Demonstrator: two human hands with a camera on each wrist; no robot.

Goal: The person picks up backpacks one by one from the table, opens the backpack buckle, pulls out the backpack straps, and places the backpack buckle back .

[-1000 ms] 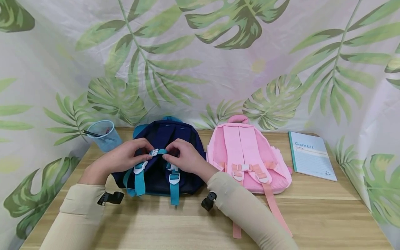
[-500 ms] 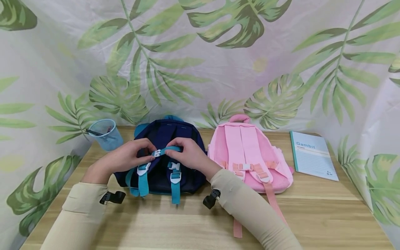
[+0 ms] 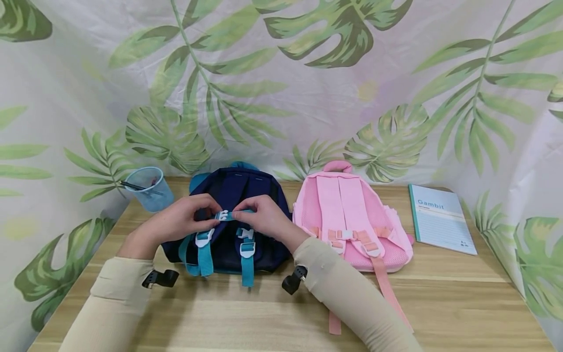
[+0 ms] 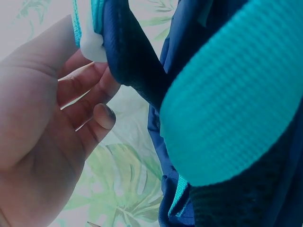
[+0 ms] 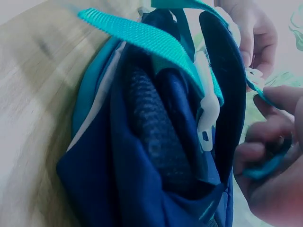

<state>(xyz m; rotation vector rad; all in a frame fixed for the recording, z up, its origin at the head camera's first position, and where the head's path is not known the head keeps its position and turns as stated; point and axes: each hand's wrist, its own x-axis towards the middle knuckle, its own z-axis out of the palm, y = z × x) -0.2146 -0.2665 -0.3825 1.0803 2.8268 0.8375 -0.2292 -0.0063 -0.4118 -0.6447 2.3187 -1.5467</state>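
Observation:
A navy backpack [image 3: 239, 183] with teal webbing lies back panel up on the wooden table. Over its middle, my left hand [image 3: 182, 217] pinches a white pronged buckle [image 3: 222, 215] between thumb and fingers. Just to the right, my right hand [image 3: 266, 217] pinches the teal strap [image 3: 229, 215] that runs from this buckle; in the right wrist view more teal webbing [image 5: 267, 168] passes through its curled fingers. A second white buckle piece [image 3: 246, 233] sits on the right shoulder strap. Below it a white slider [image 3: 247, 250] carries a hanging teal strap end.
A pink backpack [image 3: 338, 195] lies close on the right, its salmon strap [image 3: 387, 288] trailing toward the front. A blue mesh pen cup [image 3: 154, 198] with pens stands back left. A notebook [image 3: 442, 220] lies at the far right. Behind hangs a leaf-patterned curtain [image 3: 316, 107].
The right hand drew slightly away and up along the strap, then came back lower beside the buckle. The hanging strap end below the left hand has shifted slightly right. Both hands keep their pinch.

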